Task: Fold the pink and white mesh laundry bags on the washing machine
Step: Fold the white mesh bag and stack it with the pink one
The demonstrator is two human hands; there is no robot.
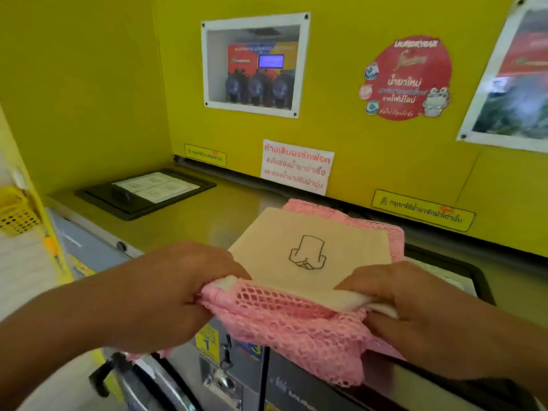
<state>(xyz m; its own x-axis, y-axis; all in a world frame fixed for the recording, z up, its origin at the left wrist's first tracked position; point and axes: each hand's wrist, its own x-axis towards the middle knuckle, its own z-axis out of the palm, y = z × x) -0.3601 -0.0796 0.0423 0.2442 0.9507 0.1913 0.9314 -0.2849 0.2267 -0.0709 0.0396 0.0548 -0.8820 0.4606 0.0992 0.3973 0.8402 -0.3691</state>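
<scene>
A pink mesh laundry bag (299, 324) with a cream fabric panel (308, 247) bearing a small line drawing lies on the top of the washing machine (213, 215), its near part hanging over the front edge. My left hand (178, 289) grips the bag's near left edge. My right hand (415, 307) grips the near right edge, where a white folded layer (341, 301) shows. Both hands hold the edge slightly above the machine top.
A black detergent drawer lid (142, 191) sits at the back left of the machine top. A yellow wall (355, 137) with stickers and signs rises behind. A yellow basket (14, 212) stands at the left. The machine's door handle (103, 375) and coin slot (222, 381) are below.
</scene>
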